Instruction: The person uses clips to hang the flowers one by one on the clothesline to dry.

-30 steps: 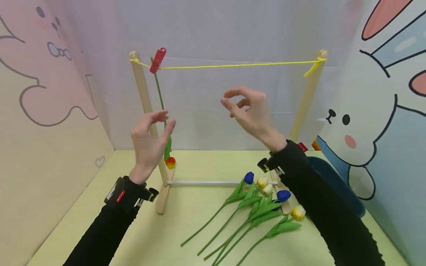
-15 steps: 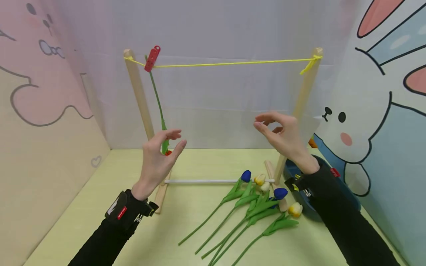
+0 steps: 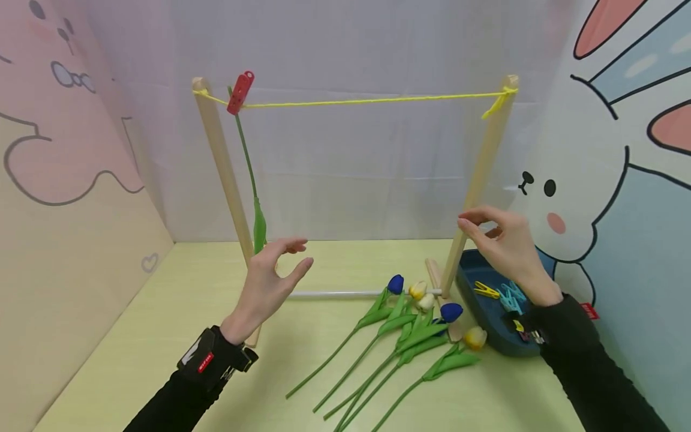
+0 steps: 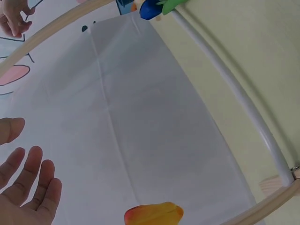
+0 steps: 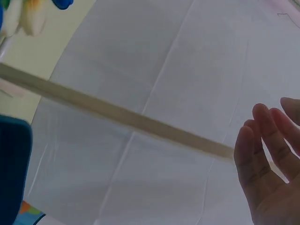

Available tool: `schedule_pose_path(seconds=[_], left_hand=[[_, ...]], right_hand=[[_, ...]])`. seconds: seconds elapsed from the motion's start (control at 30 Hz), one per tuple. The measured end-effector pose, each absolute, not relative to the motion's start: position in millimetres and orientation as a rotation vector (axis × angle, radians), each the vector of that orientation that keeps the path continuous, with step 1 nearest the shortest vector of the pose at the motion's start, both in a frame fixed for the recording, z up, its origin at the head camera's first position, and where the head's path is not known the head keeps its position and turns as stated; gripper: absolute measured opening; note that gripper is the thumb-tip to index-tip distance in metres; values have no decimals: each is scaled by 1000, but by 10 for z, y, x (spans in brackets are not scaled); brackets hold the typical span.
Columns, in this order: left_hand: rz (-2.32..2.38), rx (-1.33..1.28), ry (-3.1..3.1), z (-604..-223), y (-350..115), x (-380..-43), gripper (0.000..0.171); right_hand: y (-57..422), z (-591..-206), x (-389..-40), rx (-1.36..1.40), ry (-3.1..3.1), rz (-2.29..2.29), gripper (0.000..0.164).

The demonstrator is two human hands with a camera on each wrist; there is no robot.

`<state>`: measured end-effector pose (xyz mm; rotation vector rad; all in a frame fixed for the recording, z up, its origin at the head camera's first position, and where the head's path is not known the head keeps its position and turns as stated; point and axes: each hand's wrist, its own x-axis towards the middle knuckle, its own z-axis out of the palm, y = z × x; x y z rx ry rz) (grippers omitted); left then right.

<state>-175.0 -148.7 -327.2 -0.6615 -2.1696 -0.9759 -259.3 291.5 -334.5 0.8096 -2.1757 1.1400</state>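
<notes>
In the head view, my left hand (image 3: pixel 270 279) hovers near the left post, fingers loosely bent and holding nothing. My right hand (image 3: pixel 504 249), likewise holding nothing, hangs in the air by the right post, at the edge of a dark blue basin (image 3: pixel 475 312). Inside the basin lie a yellow clothespin (image 3: pixel 486 290) and several light blue clothespins (image 3: pixel 510 296), partly hidden by my wrist. A red clothespin (image 3: pixel 240 93) fixes a tulip's green stem (image 3: pixel 246 150) upside down on the yellow string (image 3: pixel 351 101). That tulip's orange-yellow bloom (image 4: pixel 153 213) shows in the left wrist view.
Several artificial tulips (image 3: pixel 402 342) with blue and pale yellow blooms lie across the table (image 3: pixel 216 390), before and over the white crossbar (image 3: pixel 335 294). Wooden posts (image 3: pixel 221 162) hold the string at both ends. Printed panels and a white cloth (image 3: pixel 345 180) enclose the table.
My right hand has moved right and down toward the basin, uncovering the clothespins. My left hand has sunk and shifted slightly right. The hanging tulip stays clipped.
</notes>
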Motion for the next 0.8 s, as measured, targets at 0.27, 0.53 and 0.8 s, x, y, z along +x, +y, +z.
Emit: schedule_pose_path(seconds=[0.27,0.53,0.8], left_hand=[[-986,-660,-2270,-3435,-1513,-1706,39],[-912,-684,-2287,-3621,-1521,-1730,39],[-915,-682,-2468,-3711,-1495,-1682,44]], right_hand=[[3047,-3054,-2039,630,-2379,918,20],[3211,-3029,-1906,461,-2631,594,17],[3404,-3169,-2031,436,-2958,517,22]])
